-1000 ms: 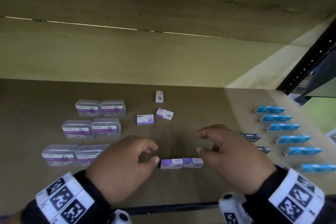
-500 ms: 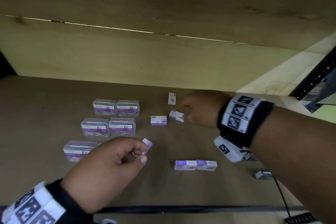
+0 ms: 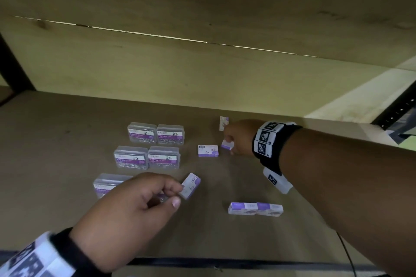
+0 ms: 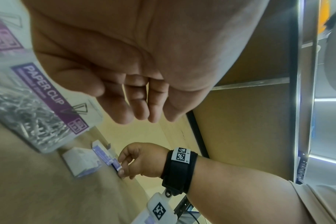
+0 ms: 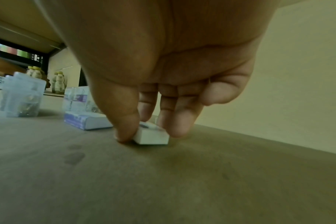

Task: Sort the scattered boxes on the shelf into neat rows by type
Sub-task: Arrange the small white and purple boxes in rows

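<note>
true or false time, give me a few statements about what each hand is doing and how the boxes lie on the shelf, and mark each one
1. The left hand pinches a small purple-and-white box held off the shelf. True.
2. The right hand is idle and touches nothing. False: its fingers pinch a small box that sits on the shelf.
3. Two small purple boxes lie end to end near the front edge. True.
4. The clear paper clip boxes are stacked in one tall pile. False: they lie flat in side-by-side pairs.
</note>
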